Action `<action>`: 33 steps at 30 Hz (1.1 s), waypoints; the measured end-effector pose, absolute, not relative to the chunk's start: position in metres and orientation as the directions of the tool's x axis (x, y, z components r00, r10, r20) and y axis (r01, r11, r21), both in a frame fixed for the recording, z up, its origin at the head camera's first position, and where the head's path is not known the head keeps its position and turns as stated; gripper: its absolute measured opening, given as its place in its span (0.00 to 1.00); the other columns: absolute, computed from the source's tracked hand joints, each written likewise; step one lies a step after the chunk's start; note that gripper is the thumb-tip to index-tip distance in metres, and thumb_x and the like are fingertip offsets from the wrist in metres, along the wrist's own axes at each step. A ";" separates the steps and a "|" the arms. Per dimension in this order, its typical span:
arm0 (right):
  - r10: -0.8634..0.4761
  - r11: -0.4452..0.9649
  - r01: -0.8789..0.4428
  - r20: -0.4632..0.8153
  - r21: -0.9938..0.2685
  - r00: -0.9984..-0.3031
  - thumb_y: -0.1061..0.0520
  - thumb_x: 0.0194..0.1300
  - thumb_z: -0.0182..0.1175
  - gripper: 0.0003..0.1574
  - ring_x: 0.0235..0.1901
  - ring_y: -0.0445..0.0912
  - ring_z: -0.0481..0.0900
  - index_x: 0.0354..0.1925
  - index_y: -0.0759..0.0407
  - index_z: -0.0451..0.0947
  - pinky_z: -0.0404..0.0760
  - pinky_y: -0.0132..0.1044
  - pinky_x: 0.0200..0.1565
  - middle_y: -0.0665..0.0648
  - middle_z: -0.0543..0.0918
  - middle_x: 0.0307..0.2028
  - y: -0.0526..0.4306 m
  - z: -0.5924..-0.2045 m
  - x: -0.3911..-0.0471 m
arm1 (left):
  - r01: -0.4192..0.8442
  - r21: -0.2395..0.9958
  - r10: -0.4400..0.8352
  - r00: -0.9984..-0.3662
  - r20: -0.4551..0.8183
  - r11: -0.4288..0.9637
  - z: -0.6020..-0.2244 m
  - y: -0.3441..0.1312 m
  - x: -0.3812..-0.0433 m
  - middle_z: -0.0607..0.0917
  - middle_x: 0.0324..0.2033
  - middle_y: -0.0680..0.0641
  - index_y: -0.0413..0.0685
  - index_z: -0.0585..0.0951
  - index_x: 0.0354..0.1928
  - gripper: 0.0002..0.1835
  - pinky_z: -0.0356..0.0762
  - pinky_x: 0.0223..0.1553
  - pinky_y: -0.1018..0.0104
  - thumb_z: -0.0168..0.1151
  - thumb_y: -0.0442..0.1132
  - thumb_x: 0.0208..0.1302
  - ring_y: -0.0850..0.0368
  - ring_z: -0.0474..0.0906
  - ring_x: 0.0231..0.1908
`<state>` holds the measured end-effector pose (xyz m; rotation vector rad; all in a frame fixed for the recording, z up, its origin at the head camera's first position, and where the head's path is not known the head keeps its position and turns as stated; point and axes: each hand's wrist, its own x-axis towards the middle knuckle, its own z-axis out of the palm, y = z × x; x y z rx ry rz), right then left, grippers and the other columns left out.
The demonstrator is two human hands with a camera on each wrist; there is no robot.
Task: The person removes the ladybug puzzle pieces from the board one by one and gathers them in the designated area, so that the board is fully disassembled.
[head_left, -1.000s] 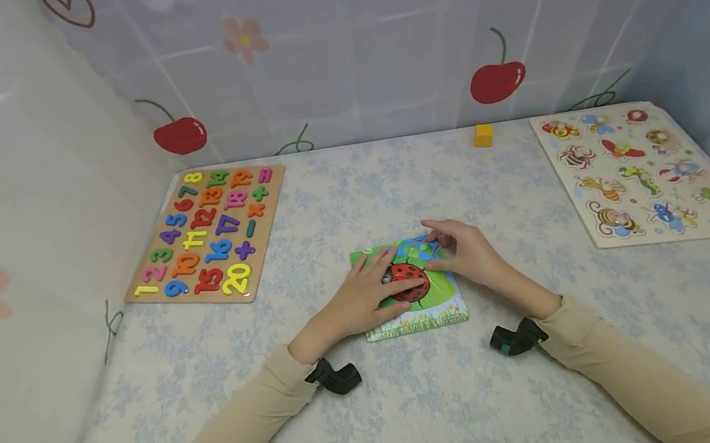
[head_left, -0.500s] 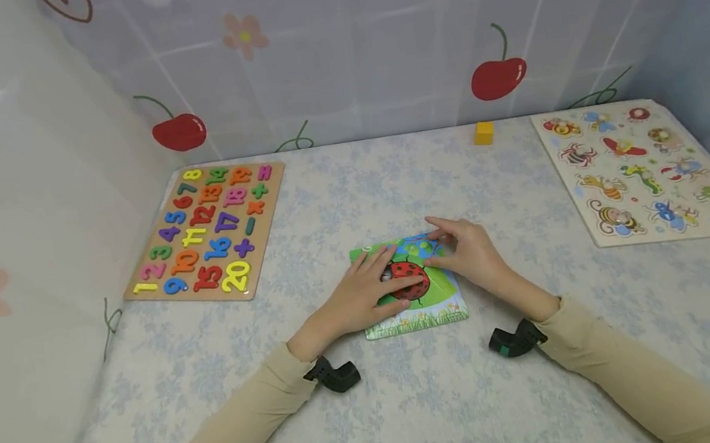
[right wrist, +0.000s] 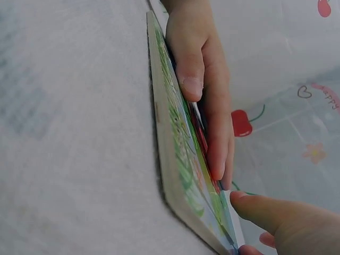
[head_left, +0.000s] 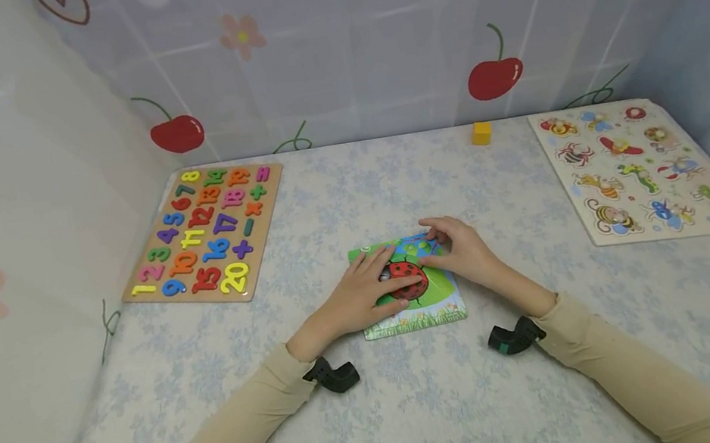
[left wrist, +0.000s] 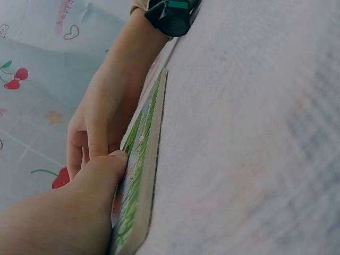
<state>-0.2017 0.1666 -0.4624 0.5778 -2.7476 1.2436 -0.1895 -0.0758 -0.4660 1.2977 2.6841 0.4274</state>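
A square ladybug jigsaw puzzle point(head_left: 415, 320) lies flat on the table, its grass border nearest the person. My left hand point(head_left: 361, 298) rests on its left part with fingers spread and straight, the index finger across the red ladybug point(head_left: 407, 269). At the upper right corner, my right hand point(head_left: 466, 254) has its thumb and bent fingers round a blue puzzle piece point(right wrist: 227, 210). That piece is mostly hidden by the fingers; a pale edge shows beside the thumb in the right wrist view. The left thumb point(left wrist: 118, 159) lies along the board in the left wrist view.
A wooden number board point(head_left: 243, 290) with coloured numerals is at the back left. An insect puzzle board point(head_left: 590, 209) lies at the right. A small yellow cube point(head_left: 481, 134) stands near the table's back edge, before the cherry-print curtain point(head_left: 358, 60).
Both hands stay almost in place on the puzzle. The whole head view shifts slightly; no object visibly moves.
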 end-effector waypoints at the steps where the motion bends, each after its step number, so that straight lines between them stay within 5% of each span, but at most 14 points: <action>1: -0.310 0.597 -0.368 0.218 -0.713 -0.925 0.59 0.52 0.72 0.41 0.43 0.54 0.75 0.62 0.68 0.68 0.74 0.49 0.48 0.63 0.78 0.43 0.166 -0.463 -0.202 | 0.747 0.307 0.783 -0.622 0.008 0.590 -0.466 -0.076 -0.190 0.48 0.75 0.42 0.64 0.70 0.67 0.26 0.42 0.74 0.44 0.51 0.59 0.68 0.48 0.42 0.75; 25: -0.329 0.610 -0.389 0.226 -0.691 -0.917 0.59 0.58 0.67 0.36 0.40 0.53 0.74 0.61 0.70 0.68 0.74 0.47 0.46 0.63 0.80 0.41 0.165 -0.460 -0.203 | 0.749 0.330 0.789 -0.614 0.021 0.574 -0.467 -0.077 -0.189 0.48 0.75 0.42 0.64 0.71 0.66 0.26 0.40 0.73 0.43 0.51 0.58 0.68 0.47 0.42 0.75; 33: -0.378 0.588 -0.351 0.136 -0.729 -0.916 0.58 0.58 0.67 0.39 0.40 0.51 0.72 0.64 0.69 0.65 0.71 0.44 0.44 0.64 0.78 0.44 0.171 -0.454 -0.206 | 0.749 0.330 0.788 -0.615 0.026 0.574 -0.466 -0.076 -0.189 0.49 0.75 0.41 0.63 0.72 0.66 0.25 0.42 0.73 0.43 0.51 0.58 0.68 0.47 0.43 0.75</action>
